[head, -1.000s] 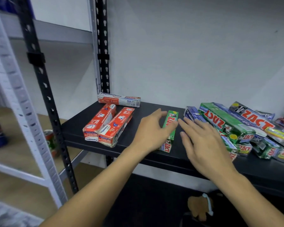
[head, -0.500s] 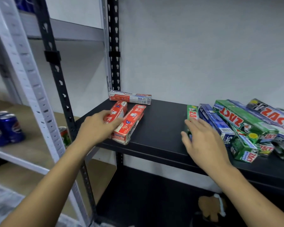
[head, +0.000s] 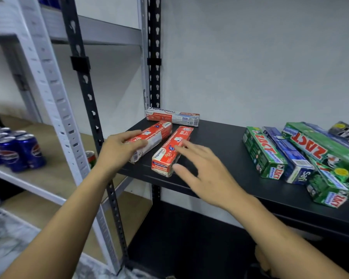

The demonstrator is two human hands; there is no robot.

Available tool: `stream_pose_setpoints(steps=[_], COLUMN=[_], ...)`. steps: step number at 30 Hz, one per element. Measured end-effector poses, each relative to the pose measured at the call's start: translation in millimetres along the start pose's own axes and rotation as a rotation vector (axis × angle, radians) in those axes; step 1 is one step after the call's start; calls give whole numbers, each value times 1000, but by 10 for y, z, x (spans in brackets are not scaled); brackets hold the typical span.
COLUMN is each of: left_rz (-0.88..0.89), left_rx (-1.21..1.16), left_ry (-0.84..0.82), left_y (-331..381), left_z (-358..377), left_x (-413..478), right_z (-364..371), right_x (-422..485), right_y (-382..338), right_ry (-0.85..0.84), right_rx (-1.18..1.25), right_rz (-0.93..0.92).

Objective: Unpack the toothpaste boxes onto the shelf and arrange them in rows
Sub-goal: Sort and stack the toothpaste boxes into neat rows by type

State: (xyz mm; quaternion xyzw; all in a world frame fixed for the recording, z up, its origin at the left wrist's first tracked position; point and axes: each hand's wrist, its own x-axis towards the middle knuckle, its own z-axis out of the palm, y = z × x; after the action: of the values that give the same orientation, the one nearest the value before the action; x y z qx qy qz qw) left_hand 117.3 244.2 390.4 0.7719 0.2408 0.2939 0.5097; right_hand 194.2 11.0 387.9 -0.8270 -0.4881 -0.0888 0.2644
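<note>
Fingers: those of the left hand lie over the near end of the left red box, curled in a loose hold on it; those of the right hand are spread wide, tips touching the right red box, thumb apart at its near end, nothing gripped.

Location: both red boxes sit on the black shelf at its 9 o'clock end, side by side but splayed, near ends apart. A third box, red and white, lies crosswise at 12 o'clock of them, against the wall.

Stock at 3 o'clock: a green box and a blue box lie parallel; beyond them a loose pile of green and blue boxes, overlapping and askew.

Progress, judged: unpacking looks done or nearly so; rowing barely begun. The red pair needs squaring, the crosswise box turning, the pile sorting.

Materials: printed card cartons, long, rectangular, glossy, some corners dented. Shelf matt black, smooth; uprights perforated metal.

Adjacent: blue cans on the pale shelf at 9 o'clock.
</note>
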Motion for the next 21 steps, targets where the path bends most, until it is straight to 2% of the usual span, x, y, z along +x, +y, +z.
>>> stream_pose_setpoints(steps=[4,7,11,17,21], left_rz=[31,36,54,48,54], left_rx=[78,157,403,342,340], left_ry=[47,-5,-136,-185,-183], left_y=[-66,-88,-126,-143,-150], left_z=[-58,-114,-178,-197,-185], left_x=[75,127,176,217,213], right_z=[176,239,245,242,202], right_x=[269,414,471,406,357], right_y=[-240,-312,-302,-312,-234], right_ry=[-135,-118,-85,-32,38], right_rx=[-34,-104,-137,-146,-54], right_rz=[-2,82,186,272,237])
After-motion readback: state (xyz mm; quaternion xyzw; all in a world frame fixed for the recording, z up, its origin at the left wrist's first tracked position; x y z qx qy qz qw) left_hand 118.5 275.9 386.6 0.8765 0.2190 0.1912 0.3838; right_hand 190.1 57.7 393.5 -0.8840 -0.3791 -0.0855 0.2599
